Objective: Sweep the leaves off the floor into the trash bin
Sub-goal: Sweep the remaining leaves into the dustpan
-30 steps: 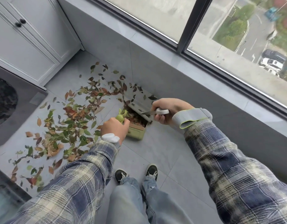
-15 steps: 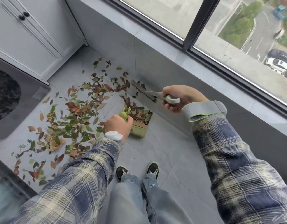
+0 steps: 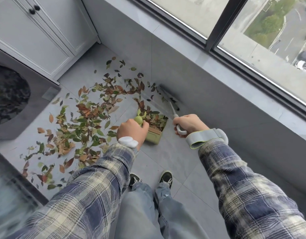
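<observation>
Green, brown and red leaves (image 3: 83, 125) lie scattered over the grey tiled floor (image 3: 166, 152), thickest left of centre. A small green dustpan (image 3: 155, 135) stands on the floor with several leaves in it. My left hand (image 3: 131, 130) grips its green handle (image 3: 139, 119). My right hand (image 3: 188, 124) grips the white handle of a small broom (image 3: 172, 110). The broom's grey head (image 3: 167, 93) is blurred and lies against the foot of the wall beyond the dustpan. No trash bin shows.
A grey tiled wall (image 3: 200, 87) under a window runs along the right. White cabinet doors (image 3: 36, 30) stand at the back left, with a dark machine with a round door (image 3: 12, 100) in front of them. My two feet (image 3: 150, 178) stand just behind the dustpan.
My right hand has drawn the broom back from the dustpan and swung its head out to the wall. The dustpan and my left hand stay in place, with more leaves in the pan.
</observation>
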Demonstrator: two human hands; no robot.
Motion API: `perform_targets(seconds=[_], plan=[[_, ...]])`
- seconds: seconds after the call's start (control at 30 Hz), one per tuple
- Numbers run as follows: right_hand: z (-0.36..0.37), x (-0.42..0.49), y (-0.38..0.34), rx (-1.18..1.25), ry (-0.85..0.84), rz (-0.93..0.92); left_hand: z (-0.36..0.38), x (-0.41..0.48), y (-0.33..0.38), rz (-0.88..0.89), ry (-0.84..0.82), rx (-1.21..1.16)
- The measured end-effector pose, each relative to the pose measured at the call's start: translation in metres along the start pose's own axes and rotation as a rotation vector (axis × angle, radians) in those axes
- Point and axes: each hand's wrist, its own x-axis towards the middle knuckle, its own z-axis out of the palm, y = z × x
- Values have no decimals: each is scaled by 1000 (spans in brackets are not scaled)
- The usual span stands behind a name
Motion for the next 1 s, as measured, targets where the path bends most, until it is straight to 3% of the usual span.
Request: perform_targets(seconds=[0.23,0.4,0.57,1.0], plan=[[-30,-27,-43,102,-56,0,1,-1,0,-4,-3,-2],[-33,-43,-60,-95,-62,-90,2,-2,1,-8,19,-5],[-24,-41,-54,-336,-85,-165,3,-1,-1,-10,-1,-13],[10,-16,-19,-282,-64,-57,4,-1,-4,0,-7,-35]])
